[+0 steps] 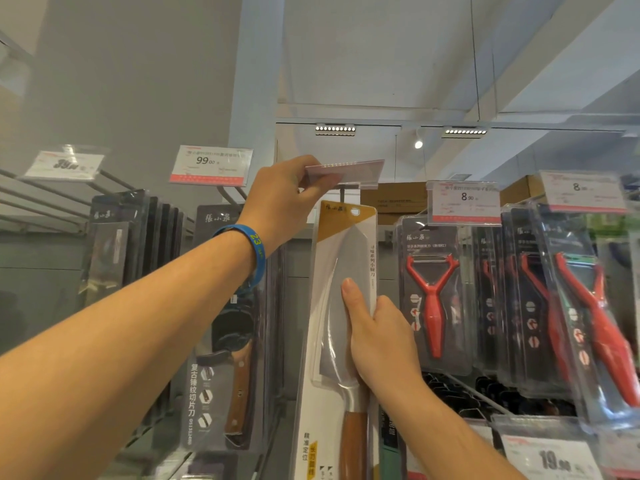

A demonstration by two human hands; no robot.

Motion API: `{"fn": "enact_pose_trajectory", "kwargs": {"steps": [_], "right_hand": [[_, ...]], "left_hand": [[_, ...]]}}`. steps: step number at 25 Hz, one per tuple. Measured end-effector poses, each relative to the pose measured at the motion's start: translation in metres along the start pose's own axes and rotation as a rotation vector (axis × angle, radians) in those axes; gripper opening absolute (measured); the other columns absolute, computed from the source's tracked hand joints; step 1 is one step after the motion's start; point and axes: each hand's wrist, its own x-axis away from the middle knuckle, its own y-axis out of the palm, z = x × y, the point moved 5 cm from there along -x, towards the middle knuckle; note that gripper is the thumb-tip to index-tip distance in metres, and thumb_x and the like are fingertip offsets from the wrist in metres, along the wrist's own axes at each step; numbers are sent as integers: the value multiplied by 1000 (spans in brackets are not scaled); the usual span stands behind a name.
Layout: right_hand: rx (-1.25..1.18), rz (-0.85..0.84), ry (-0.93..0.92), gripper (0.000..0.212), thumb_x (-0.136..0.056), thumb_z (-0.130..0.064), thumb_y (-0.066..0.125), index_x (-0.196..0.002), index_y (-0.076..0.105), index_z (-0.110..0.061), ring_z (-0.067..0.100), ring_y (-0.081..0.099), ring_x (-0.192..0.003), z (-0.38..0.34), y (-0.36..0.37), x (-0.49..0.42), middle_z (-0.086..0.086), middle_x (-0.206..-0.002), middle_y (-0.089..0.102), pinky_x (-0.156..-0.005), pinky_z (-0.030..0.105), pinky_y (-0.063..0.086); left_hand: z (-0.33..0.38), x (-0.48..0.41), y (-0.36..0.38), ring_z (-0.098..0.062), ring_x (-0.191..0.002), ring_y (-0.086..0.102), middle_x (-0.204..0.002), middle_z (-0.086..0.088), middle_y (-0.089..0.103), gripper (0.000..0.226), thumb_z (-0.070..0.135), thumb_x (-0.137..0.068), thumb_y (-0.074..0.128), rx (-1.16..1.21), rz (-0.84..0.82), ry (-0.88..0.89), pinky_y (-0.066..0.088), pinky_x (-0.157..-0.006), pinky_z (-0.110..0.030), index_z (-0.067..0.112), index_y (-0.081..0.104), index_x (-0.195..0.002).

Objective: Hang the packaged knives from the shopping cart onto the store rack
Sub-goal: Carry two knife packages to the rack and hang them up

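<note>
Evidently the hanging step itself is in hand: the left hand [284, 199] pinches the price tag [346, 171] at the outer end of the rack hook [343, 194] and holds it tipped up, which leaves the hook tip bare. The right hand [377, 337] grips the packaged knife [332, 258] by its right edge, thumb laid flat along the clear blister over the blade and the other fingers out of sight behind the card. The pack sits just below the hook and slightly in front of it. Its long axis runs nearly vertical, printed face toward the camera, wooden handle down and blade up, with the hang hole [355, 212] at the very top, close under the hook tip but not yet on it, as far as I can judge. The next move, I would say, calls for raising the pack a little, lining the hole up with the tip, sliding the card back along the hook, then letting the tag drop. Right of the hook hang packs of red peelers [433, 299]; left of it hangs a dark knife pack [221, 375]. No shopping cart shows.
</note>
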Motion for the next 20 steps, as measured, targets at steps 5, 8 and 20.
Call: {"fn": "enact_pose_trajectory", "kwargs": {"steps": [5,8,20], "right_hand": [[43,-30,-17,63,-92,-77,37,-89,55,-17,19,61,-79,-1,5,-1,2,-87,63,-67,35,48],[-9,-12,16,62,-92,-77,38,-90,58,-18,18,63,-81,7,-3,-3,0,-88,65,-74,38,53],[68,-80,0,63,-93,-76,34,-97,57,-17,22,65,-90,-2,-9,-1,2,-96,66,-87,49,56]], "left_hand": [[1,1,3,0,-75,55,-82,12,63,23,47,-95,58,16,25,-14,38,-59,-9,25,63,-92],[0,2,3,-1,-72,54,-80,14,63,22,47,-95,59,23,26,-22,37,-56,-7,25,63,-91],[1,-1,5,-9,-74,56,-81,8,65,31,50,-94,58,-13,23,-36,46,-62,-26,20,67,-96]]}}
